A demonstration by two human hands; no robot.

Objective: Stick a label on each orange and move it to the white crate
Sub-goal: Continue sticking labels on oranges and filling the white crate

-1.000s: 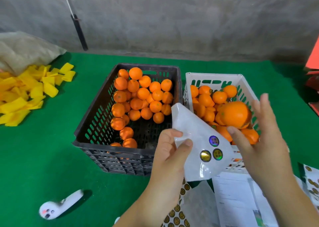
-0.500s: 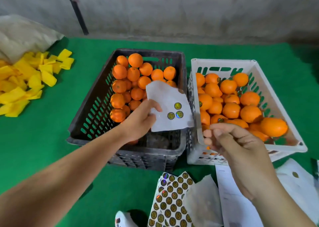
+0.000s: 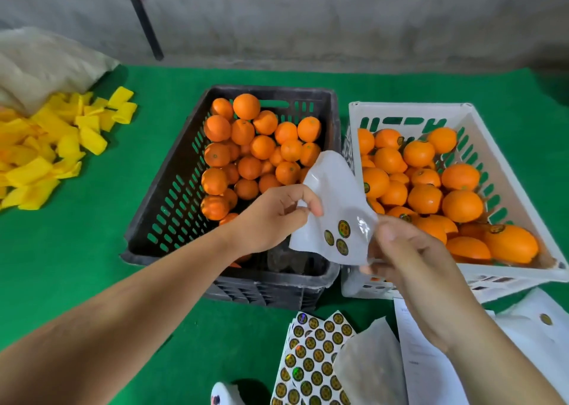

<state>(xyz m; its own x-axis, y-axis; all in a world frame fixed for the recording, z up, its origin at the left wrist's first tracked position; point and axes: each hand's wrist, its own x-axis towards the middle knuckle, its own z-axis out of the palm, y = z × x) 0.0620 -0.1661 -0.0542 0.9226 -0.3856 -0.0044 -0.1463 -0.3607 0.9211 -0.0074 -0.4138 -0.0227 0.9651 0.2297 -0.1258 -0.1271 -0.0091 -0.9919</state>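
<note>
My left hand [image 3: 277, 216] pinches the upper left edge of a curled white backing sheet [image 3: 337, 210] that carries three round gold labels [image 3: 338, 236]. At the sheet's lower right edge, my right hand [image 3: 403, 260] has its fingers curled on the sheet. The sheet hangs over the gap between a black crate [image 3: 172, 195] of unlabelled oranges [image 3: 261, 147] and a white crate [image 3: 498, 146] of labelled oranges [image 3: 462, 204]. Neither hand holds an orange.
Full label sheets [image 3: 314, 355] and white papers [image 3: 428, 361] lie on the green mat near me. A pile of yellow pieces [image 3: 46, 146] and a beige sack [image 3: 40, 62] sit at far left. A white device [image 3: 223, 395] peeks in at the bottom edge.
My right hand let an orange go into the white crate, then moved left to the label sheet. My left hand carried the sheet out over the crates.
</note>
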